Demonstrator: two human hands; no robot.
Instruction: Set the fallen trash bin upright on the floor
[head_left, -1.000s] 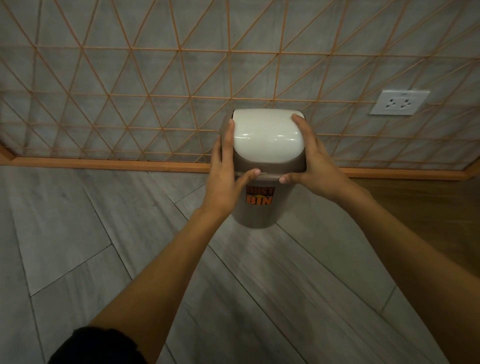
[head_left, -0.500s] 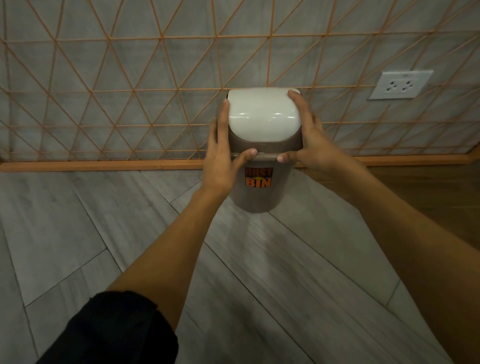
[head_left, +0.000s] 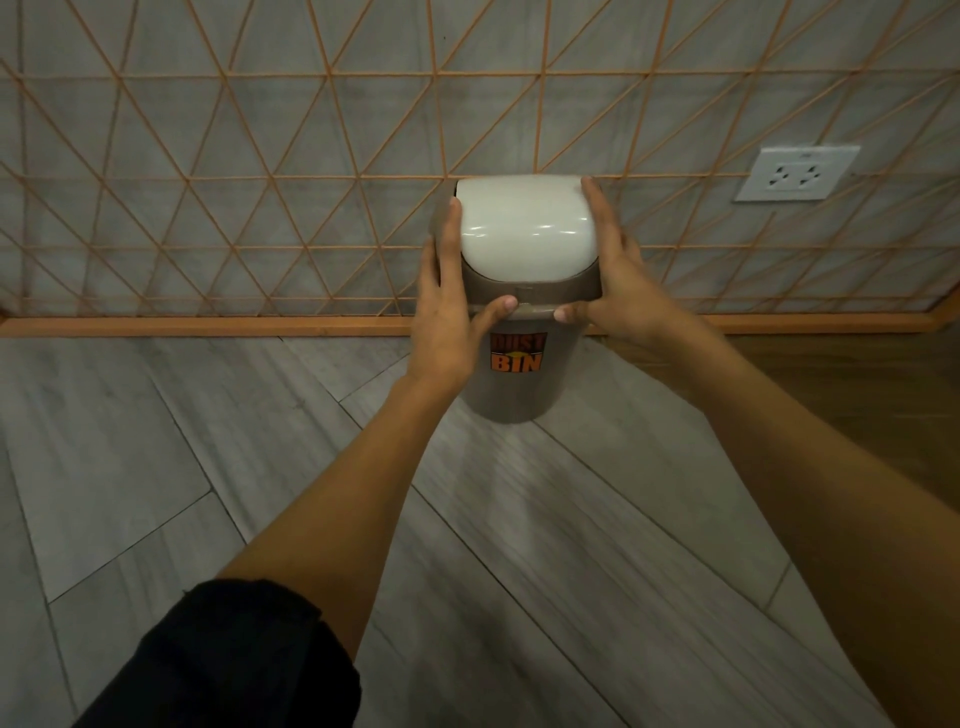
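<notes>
While upright, trash bin between both hands

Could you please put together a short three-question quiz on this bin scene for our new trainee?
1. True or false: the trash bin stands upright with its white lid on top.
2. Which hands touch the bin? A) only the left hand B) only the right hand C) both
3. Fill in: the wall socket lies to the ____ of the bin in the head view.

Key: 1 true; 2 C, one hand on each side of the lid section, thumbs at the front; 3 right.
</notes>
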